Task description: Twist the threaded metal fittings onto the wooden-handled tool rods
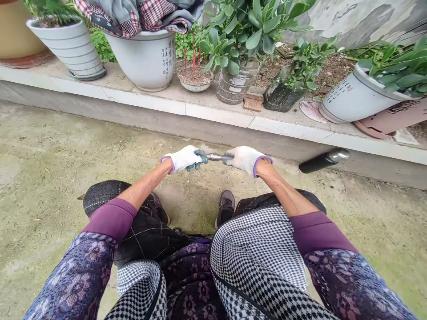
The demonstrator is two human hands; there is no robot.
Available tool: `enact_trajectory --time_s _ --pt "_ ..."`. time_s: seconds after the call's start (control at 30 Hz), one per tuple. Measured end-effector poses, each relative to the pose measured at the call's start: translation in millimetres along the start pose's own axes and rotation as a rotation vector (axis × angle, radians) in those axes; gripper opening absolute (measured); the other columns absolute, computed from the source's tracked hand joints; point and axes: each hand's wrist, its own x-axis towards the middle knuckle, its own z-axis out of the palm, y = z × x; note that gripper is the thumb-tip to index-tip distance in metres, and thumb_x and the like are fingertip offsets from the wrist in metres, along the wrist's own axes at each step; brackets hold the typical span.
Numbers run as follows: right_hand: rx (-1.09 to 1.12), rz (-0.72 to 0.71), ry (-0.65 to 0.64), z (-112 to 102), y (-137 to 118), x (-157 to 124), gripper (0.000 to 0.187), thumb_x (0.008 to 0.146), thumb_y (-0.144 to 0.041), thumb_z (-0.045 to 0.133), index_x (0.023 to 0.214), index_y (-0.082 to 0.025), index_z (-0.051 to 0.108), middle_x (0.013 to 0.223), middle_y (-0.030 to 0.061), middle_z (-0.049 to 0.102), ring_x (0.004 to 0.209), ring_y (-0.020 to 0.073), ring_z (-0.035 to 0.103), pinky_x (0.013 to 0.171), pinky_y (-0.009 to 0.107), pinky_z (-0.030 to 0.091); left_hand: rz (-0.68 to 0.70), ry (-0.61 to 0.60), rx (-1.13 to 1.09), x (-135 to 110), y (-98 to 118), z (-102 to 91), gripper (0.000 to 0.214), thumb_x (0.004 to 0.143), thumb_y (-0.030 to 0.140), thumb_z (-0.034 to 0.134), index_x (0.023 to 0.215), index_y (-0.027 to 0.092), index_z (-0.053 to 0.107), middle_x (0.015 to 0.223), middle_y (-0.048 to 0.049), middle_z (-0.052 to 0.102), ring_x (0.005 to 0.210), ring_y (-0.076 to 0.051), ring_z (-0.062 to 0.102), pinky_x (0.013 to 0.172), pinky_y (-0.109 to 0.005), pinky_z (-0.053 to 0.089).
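One coil-wound metal rod (pixel 215 157) is held out before the front edge of the ledge (pixel 219 114). Left hand (pixel 189 158) and right hand (pixel 245 160), in two white gloves (pixel 248 158), each close around one end. One wooden brush (pixel 252 102) lies at that edge; one black flask (pixel 322 161), below.

You wear the only camera on your head, and it looks forward and steeply down. Nearest to it is your own body: the sleeves (pixel 78 271) enter from both lower corners, and the checked cloth (pixel 256 253) fills much of the bottom. Your left hand (pixel 186 158) and right hand (pixel 246 160) are farther away, close to the middle of the view. Beyond them, the ledge (pixel 216 113) crosses the upper part, slanting down toward the right, and you see some wall (pixel 360 20) at the upper right. The lens seems wide, because pots (pixel 71 49) toward both sides lean outward.
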Motion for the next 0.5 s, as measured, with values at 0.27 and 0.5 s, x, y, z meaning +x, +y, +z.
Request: enact_trajectory --time_s 0.27,0.5 --pt "0.458 -0.003 0.242 -9.9 5.0 -6.0 0.036 0.082 -0.048 0.062 0.100 -0.018 0.071 0.061 -0.0024 0.055 0.051 0.0098 0.045 0.046 0.022 0.035 0.154 0.050 -0.065 1.9 9.4 -3.3 0.021 0.072 0.022 0.069 0.089 0.013 0.077 0.087 -0.0099 0.075 0.055 -0.011 0.058 0.046 -0.020 0.044" --pt "0.752 0.033 0.181 -6.3 1.3 -6.2 0.035 0.077 -0.044 0.072 0.099 -0.016 0.070 0.056 -0.0040 0.049 0.041 0.0068 0.039 0.033 0.018 0.033 0.258 0.083 0.027 5.4 6.7 -5.9 0.021 0.072 0.018 0.065 0.088 0.011 0.076 0.084 -0.0044 0.074 0.071 -0.012 0.061 0.064 -0.020 0.048"
